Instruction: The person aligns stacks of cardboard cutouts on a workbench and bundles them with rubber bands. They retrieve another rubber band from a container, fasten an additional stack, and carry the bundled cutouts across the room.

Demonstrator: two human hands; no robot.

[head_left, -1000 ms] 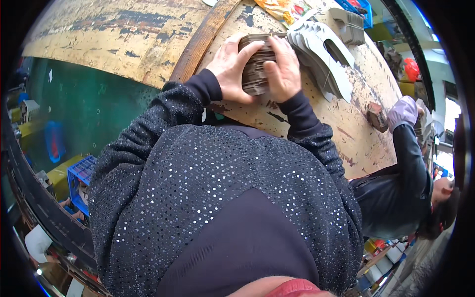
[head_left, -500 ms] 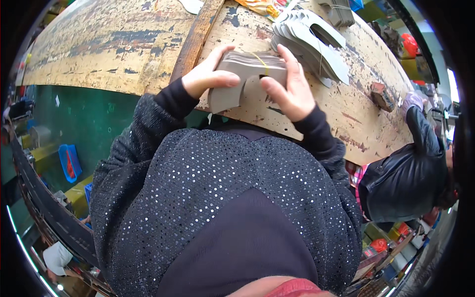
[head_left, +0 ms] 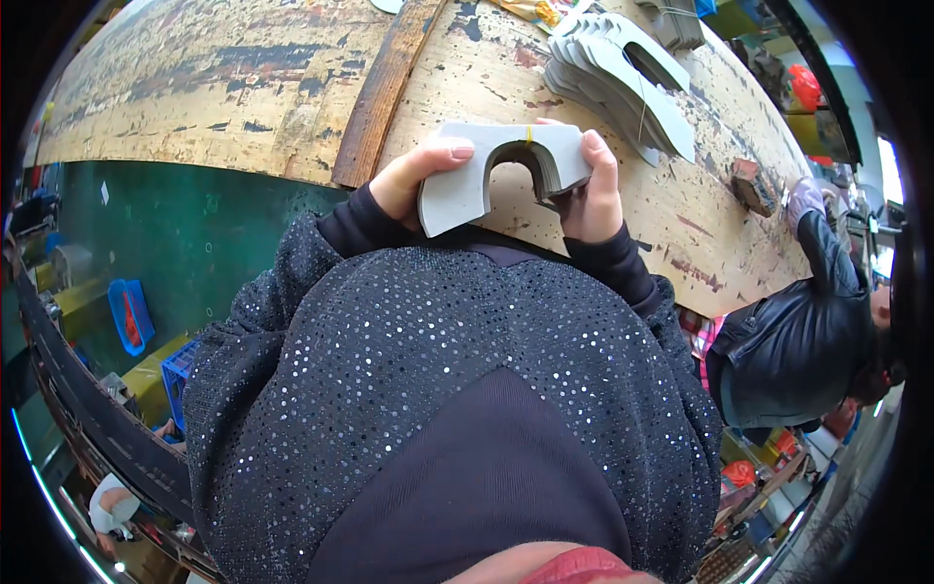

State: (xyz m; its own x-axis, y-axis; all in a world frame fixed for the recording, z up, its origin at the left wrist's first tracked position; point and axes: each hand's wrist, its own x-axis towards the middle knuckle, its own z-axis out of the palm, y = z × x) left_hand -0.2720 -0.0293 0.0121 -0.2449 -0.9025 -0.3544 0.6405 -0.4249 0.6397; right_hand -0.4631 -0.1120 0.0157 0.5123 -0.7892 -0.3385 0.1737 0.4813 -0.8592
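Where the surface [head_left: 243, 97] crossed the upper part of the view, its cream paint was chipped to dark patches. A brown wooden strip [head_left: 384, 107] lay on it, running away from the near edge. Right of that, toward the far side: a loose stack of grey arched sheets [head_left: 593, 49] with a thread across it, a second grey bundle [head_left: 676, 24] just beyond, and a yellow-orange packet [head_left: 540, 10] cut by the frame. A rough brown block [head_left: 752, 187] sat further right, near a co-worker's pale purple glove [head_left: 806, 198]; same co-worker wore a black jacket [head_left: 798, 350]. Green floor [head_left: 195, 224] at left, plus a blue basket [head_left: 130, 316] with something red in it and part of a blue crate [head_left: 175, 375] beside the wearer's sleeve.

Main item: a bundle of grey U-shaped sheets [head_left: 457, 190], yellow band [head_left: 528, 134] round the top of its arch. It was between both hands, in front of the chest, arch gap toward the wearer. Left hand [head_left: 413, 180] gripped the left end, thumb flat on the top sheet, fingers hidden underneath. Right hand [head_left: 601, 200] gripped the right end, thumb against the outer edge, other fingers mostly hidden. Couldn't tell if the bundle touched the surface.
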